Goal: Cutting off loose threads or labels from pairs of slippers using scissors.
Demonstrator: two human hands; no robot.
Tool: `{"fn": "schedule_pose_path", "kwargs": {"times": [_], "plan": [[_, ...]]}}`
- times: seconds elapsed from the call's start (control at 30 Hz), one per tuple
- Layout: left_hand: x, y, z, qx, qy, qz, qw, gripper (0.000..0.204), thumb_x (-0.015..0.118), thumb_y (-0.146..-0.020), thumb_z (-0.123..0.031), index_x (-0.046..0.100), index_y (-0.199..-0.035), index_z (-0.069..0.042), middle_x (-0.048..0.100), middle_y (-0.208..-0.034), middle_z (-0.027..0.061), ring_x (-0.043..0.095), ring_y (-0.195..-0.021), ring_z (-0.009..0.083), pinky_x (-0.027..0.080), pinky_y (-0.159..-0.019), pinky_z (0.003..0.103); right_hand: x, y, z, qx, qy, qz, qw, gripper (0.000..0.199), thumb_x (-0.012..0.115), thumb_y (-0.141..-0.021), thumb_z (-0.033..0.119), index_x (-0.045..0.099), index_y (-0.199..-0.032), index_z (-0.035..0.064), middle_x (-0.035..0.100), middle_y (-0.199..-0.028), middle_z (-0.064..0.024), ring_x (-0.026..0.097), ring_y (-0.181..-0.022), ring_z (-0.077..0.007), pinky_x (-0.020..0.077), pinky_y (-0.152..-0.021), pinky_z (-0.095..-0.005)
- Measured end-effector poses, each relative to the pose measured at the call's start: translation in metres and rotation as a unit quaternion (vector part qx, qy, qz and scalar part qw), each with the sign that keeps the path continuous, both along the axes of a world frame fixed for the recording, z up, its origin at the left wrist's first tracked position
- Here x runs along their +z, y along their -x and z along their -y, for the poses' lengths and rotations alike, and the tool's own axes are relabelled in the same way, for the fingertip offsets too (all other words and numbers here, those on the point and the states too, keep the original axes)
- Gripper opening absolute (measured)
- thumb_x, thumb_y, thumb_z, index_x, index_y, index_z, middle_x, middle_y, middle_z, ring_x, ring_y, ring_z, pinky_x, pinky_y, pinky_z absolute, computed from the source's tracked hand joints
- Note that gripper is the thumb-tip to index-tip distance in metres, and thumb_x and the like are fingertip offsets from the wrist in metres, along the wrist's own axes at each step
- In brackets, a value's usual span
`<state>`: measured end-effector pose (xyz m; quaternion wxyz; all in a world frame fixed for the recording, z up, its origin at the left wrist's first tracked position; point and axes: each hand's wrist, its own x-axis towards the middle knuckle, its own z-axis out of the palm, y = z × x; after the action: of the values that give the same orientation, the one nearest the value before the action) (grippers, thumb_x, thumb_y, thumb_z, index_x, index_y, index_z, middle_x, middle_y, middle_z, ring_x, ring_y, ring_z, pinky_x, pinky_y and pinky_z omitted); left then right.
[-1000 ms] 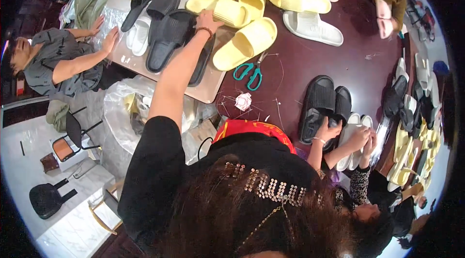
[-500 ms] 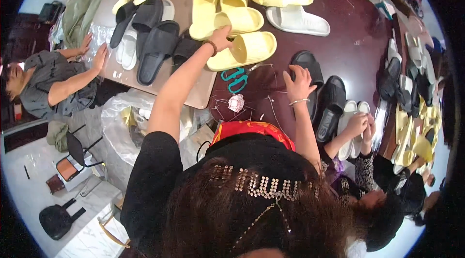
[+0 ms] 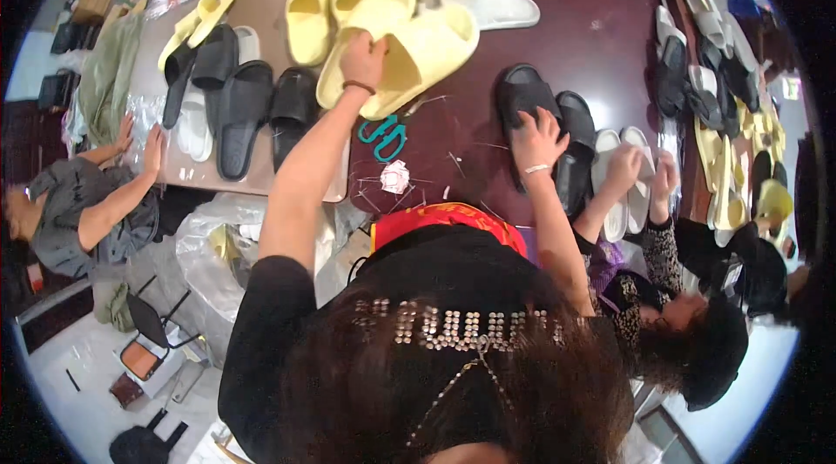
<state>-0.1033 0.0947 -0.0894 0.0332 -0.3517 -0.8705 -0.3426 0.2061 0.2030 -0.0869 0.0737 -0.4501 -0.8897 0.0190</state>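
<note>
Two hands worked the dark tabletop: left hand fingers gripped a chunky yellow foam slipper, right hand fingers clasped a smooth black slipper.

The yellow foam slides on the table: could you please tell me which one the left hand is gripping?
The big yellow slide nearest the teal scissors; the left hand grips its edge, while the other yellow ones lie untouched farther up.

- Black short-sleeved top with rows of silver studs across it.
- Dark band on the left wrist.
- Pale bracelet on the right wrist.
</note>
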Motion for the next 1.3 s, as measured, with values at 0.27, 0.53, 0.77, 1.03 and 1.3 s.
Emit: {"fn": "schedule_pose_path", "kwargs": {"times": [0.27, 0.53, 0.77, 1.03, 1.3], "plan": [[0.067, -0.088, 0.013, -0.03, -0.099, 0.201, 0.974, 0.029, 0.061, -0.077, -0.026, 0.055, -0.071, 0.002, 0.054, -0.062, 0.0059, 0.042, -0.056, 0.011, 0.036, -0.051, 0.028, -0.005, 0.08, 0.016, 0.06, 0.301, -0.549, 0.777, 0.055, 0.059, -0.076, 0.018, 0.035, -0.122, 0.0012, 0.04, -0.119, -0.017, 0.042, -0.107, -0.022, 0.0354, -0.09, -0.0324], [0.026, -0.139, 0.024, -0.08, -0.209, 0.36, 0.906, 0.015, 0.058, -0.079, -0.012, 0.056, -0.08, 0.003, 0.054, -0.071, -0.0008, 0.046, -0.062, 0.0076, 0.039, -0.055, 0.024, -0.045, 0.058, 0.031, -0.014, 0.503, -0.443, 0.742, 0.062, 0.06, -0.073, 0.026, 0.034, -0.125, 0.0041, 0.051, -0.107, -0.018, 0.053, -0.094, -0.0239, 0.042, -0.08, -0.0321], [-0.036, -0.115, 0.042, -0.05, -0.084, 0.244, 0.965, 0.019, 0.06, -0.072, -0.015, 0.054, -0.079, 0.002, 0.057, -0.071, 0.0132, 0.055, -0.063, 0.0265, 0.043, -0.061, 0.033, -0.06, 0.052, 0.046, -0.143, 0.506, -0.422, 0.739, 0.059, 0.06, -0.075, 0.021, 0.034, -0.125, 0.0035, 0.049, -0.113, -0.0187, 0.048, -0.102, -0.025, 0.0383, -0.086, -0.032], [-0.027, -0.11, 0.075, -0.146, 0.002, 0.211, 0.966, 0.025, 0.055, -0.072, -0.011, 0.055, -0.096, -0.002, 0.054, -0.093, 0.0167, 0.053, -0.086, 0.0292, 0.043, -0.075, 0.036, -0.064, 0.048, 0.045, 0.044, 0.145, -0.25, 0.956, 0.046, 0.062, -0.07, 0.017, 0.047, -0.111, 0.0043, 0.05, -0.104, -0.0159, 0.048, -0.099, -0.0271, 0.0376, -0.086, -0.0345], [-0.002, -0.101, 0.198, 0.075, 0.022, -0.026, 0.997, 0.047, 0.06, -0.067, -0.009, 0.047, -0.112, -0.009, 0.048, -0.104, 0.0156, 0.043, -0.101, 0.032, 0.034, -0.087, 0.04, -0.046, 0.058, 0.058, 0.041, 0.47, -0.308, 0.826, 0.023, 0.056, -0.073, 0.014, 0.058, -0.092, 0.0014, 0.053, -0.094, -0.0152, 0.047, -0.097, -0.0309, 0.0383, -0.084, -0.037]]}}
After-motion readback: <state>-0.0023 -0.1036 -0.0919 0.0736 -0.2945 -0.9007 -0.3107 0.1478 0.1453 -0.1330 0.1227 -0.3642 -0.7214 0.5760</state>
